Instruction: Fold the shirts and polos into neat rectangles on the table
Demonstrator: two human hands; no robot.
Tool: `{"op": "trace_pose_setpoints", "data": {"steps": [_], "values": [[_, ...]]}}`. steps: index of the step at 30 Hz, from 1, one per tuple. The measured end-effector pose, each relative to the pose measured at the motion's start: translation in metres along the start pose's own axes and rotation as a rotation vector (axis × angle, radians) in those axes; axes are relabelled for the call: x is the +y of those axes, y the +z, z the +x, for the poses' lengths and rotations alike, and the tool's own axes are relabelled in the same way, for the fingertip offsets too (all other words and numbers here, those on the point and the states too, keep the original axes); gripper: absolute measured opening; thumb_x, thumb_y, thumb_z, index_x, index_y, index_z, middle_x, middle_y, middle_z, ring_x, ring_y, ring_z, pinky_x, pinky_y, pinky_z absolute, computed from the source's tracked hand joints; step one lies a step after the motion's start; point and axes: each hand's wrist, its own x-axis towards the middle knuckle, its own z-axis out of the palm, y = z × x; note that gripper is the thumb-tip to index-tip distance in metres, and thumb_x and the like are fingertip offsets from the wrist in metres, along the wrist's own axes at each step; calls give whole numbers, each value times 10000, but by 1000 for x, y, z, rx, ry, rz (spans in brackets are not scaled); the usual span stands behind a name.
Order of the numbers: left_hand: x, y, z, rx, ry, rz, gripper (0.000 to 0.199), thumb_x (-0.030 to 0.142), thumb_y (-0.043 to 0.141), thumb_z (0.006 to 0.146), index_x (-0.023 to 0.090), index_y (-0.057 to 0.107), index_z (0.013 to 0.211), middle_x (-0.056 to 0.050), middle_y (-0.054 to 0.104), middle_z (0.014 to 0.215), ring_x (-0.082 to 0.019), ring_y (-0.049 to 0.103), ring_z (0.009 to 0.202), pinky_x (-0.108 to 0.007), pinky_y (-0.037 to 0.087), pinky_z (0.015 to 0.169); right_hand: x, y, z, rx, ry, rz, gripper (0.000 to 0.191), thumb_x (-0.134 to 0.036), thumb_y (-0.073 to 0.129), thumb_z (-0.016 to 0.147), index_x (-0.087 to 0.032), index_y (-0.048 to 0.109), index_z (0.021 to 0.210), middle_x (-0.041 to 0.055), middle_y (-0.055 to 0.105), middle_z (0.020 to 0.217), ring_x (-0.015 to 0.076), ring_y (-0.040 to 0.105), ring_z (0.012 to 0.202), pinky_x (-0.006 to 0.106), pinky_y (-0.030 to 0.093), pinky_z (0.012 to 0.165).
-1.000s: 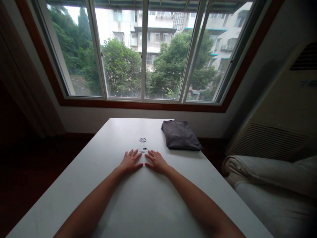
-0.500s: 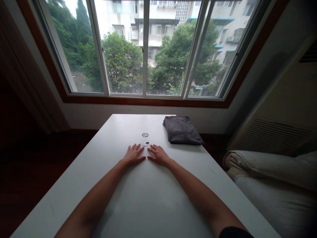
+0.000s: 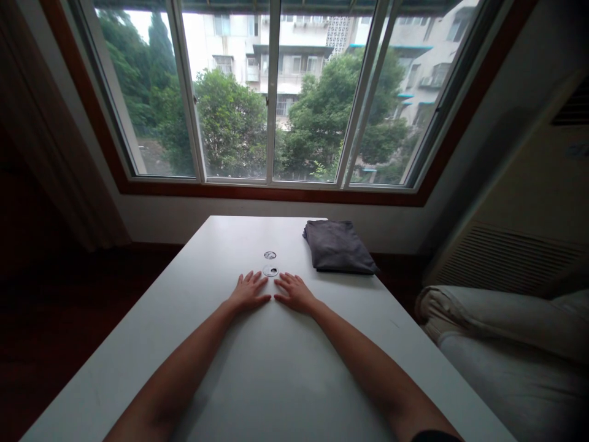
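Observation:
My left hand [image 3: 249, 291] lies palm down on the white table [image 3: 276, 380], fingers spread, holding nothing. Mirroring it, my right hand [image 3: 294, 292] rests flat on the same surface with its fingers apart, a small gap between the two. Just beyond my fingertips, a round cable-hole cover [image 3: 270, 271] with a dark opening is set in the tabletop. Behind that sits a second round fitting [image 3: 270, 255]. To the right of my right hand, apart from it, lies a folded dark grey cloth [image 3: 340, 247] near the table's far right edge.
A wide sliding window [image 3: 271, 110] with a brown frame spans the wall past the table's far end. On the right stands a pale padded sofa [image 3: 506, 344] beside a louvred unit [image 3: 510, 255]. A curtain [image 3: 59, 141] hangs at the left.
The whole view has shifted slightly, with the window and table sitting a little lower in the picture. Both hands keep their place on the table, and the cloth has not moved.

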Motion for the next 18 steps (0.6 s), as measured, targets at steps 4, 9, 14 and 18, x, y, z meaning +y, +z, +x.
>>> {"op": "trace_pose_setpoints", "data": {"steps": [4,9,14,18], "values": [[-1,1,1,1,7,0,825,782,440,943,329,381,1629,-84,238,1736,-398,141,1598,-652,93,1256,2,1,0,13,-10,0,659,-630,585,976,-295,536,1541,107,412,1650,349,351,1533,573,259,1247],[-2,1,0,-4,-2,-10,828,783,443,942,330,376,1632,-80,234,1738,-396,141,1599,-646,92,1259,2,3,2,27,-8,0,617,-599,585,987,-293,558,1522,109,435,1635,341,377,1519,571,279,1239],[-2,0,-1,1,2,-9,821,780,437,944,331,382,1629,-77,234,1738,-390,140,1600,-642,94,1259,-1,0,2,26,-6,-18,596,-579,582,995,-289,563,1516,103,445,1630,329,377,1519,551,285,1241],[0,0,-1,-3,-6,0,769,741,406,975,333,385,1628,-76,243,1735,-382,151,1599,-640,97,1259,-9,-3,-3,19,-14,-81,586,-561,504,1038,-269,523,1545,115,429,1639,319,371,1523,535,287,1239]]}}
